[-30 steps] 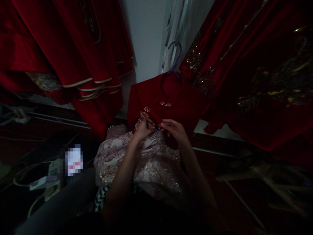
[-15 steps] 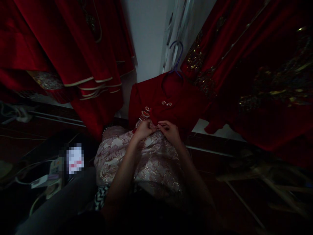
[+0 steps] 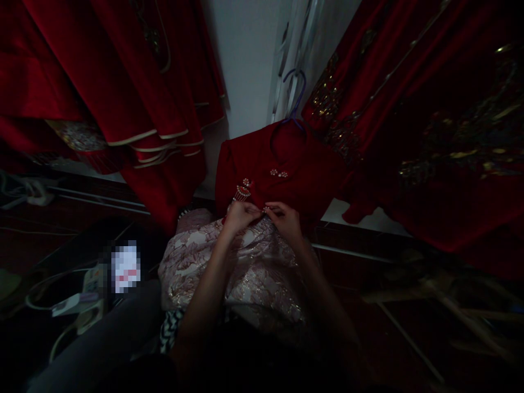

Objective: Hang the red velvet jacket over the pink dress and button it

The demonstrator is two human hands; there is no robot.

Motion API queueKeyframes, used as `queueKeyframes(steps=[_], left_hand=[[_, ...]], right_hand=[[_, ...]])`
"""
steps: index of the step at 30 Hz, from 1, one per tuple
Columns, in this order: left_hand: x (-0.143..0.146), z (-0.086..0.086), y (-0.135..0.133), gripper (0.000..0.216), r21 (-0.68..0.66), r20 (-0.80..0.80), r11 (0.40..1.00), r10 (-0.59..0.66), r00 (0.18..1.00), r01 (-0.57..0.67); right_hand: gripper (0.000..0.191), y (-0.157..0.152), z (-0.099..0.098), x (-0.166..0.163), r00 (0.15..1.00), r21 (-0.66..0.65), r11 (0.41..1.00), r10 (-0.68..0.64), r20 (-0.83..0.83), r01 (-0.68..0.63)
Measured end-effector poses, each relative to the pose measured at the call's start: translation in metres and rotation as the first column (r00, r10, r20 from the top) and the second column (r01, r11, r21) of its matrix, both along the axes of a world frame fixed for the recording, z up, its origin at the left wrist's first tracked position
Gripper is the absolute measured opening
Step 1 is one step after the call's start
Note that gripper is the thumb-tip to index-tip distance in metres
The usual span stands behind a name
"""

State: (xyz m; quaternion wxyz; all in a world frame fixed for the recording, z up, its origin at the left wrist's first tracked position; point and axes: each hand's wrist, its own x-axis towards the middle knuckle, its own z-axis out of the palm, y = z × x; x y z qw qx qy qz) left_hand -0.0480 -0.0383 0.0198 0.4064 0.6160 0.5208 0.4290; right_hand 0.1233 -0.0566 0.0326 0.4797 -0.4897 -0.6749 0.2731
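A dark red jacket (image 3: 286, 158) on a blue hanger (image 3: 295, 98) lies spread in front of me, with pearl clasps (image 3: 278, 173) near its collar and a red tasselled ornament (image 3: 241, 192) at its left edge. My left hand (image 3: 239, 215) and my right hand (image 3: 284, 218) meet at the jacket's lower front edge, fingers pinched on a small pearl fastening there. Beneath my forearms a pink and gold brocade garment (image 3: 237, 273) lies bunched up.
Red velvet garments with cream trim (image 3: 155, 125) hang at the left; more red garments with gold embroidery (image 3: 429, 136) hang at the right. A power strip with cables (image 3: 82, 305) lies on the dark floor at the lower left. A white wall (image 3: 249, 60) stands behind.
My right hand has drawn in toward my left, so both now pinch close together at the jacket's edge. The tasselled ornament has shifted slightly.
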Motion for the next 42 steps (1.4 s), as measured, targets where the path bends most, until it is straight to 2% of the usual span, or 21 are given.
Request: queueKeyframes(steps=[3, 7, 10, 11, 13, 16, 19, 24, 27, 32, 37, 42], left_hand=[[-0.002, -0.006, 0.002, 0.021, 0.017, -0.02, 1.0, -0.006, 1.0, 0.006], [0.003, -0.006, 0.002, 0.023, 0.096, 0.092, 0.993, -0.082, 0.992, 0.074], [0.004, -0.002, 0.002, 0.023, 0.096, 0.141, 0.979, -0.191, 0.972, 0.178], [0.004, -0.001, 0.002, 0.024, 0.085, 0.132, 0.979, -0.194, 0.972, 0.183], [0.0, 0.001, 0.004, 0.024, 0.075, 0.111, 0.991, -0.123, 0.986, 0.115], [-0.008, 0.0, 0.007, 0.023, 0.093, 0.076, 0.996, -0.015, 0.997, 0.008], [-0.011, -0.002, 0.006, 0.021, 0.069, -0.004, 0.996, -0.051, 0.999, 0.051], [-0.006, -0.002, 0.0, 0.029, 0.056, -0.181, 0.995, -0.071, 0.981, 0.083], [-0.003, 0.0, -0.002, 0.033, 0.098, -0.205, 0.992, -0.058, 0.977, 0.079], [-0.003, 0.002, -0.001, 0.025, 0.198, -0.258, 0.957, -0.156, 0.953, 0.21], [0.0, 0.002, -0.001, 0.018, 0.216, -0.277, 0.949, -0.164, 0.947, 0.228], [0.002, 0.004, -0.002, 0.014, 0.245, -0.347, 0.949, -0.107, 0.932, 0.2]], right_hand=[[0.02, -0.001, -0.001, -0.004, 1.0, 0.002, 1.0, -0.016, 0.01, 0.016], [0.019, 0.002, -0.005, -0.002, 0.997, 0.01, 0.999, -0.051, 0.059, 0.051], [0.026, 0.005, -0.002, 0.013, 0.979, -0.064, 0.997, 0.053, 0.199, -0.041], [0.03, 0.005, 0.0, 0.021, 0.967, -0.089, 0.993, 0.101, 0.235, -0.082], [0.036, 0.005, 0.008, 0.036, 0.954, -0.095, 0.988, 0.142, 0.262, -0.121], [0.034, 0.001, 0.022, 0.055, 0.968, -0.04, 0.997, 0.079, 0.24, -0.071], [0.031, -0.003, 0.032, 0.065, 0.979, -0.033, 0.998, 0.052, 0.198, -0.046], [0.03, -0.009, 0.036, 0.06, 0.977, -0.066, 0.993, 0.109, 0.182, -0.098], [0.026, -0.008, 0.032, 0.05, 0.97, -0.071, 0.987, 0.154, 0.186, -0.142], [0.027, -0.001, 0.017, 0.039, 0.964, -0.081, 0.979, 0.197, 0.177, -0.185], [0.033, 0.006, -0.003, 0.035, 0.96, -0.13, 0.977, 0.194, 0.201, -0.17], [0.023, 0.008, -0.012, 0.028, 0.948, -0.175, 0.976, 0.177, 0.264, -0.133]])
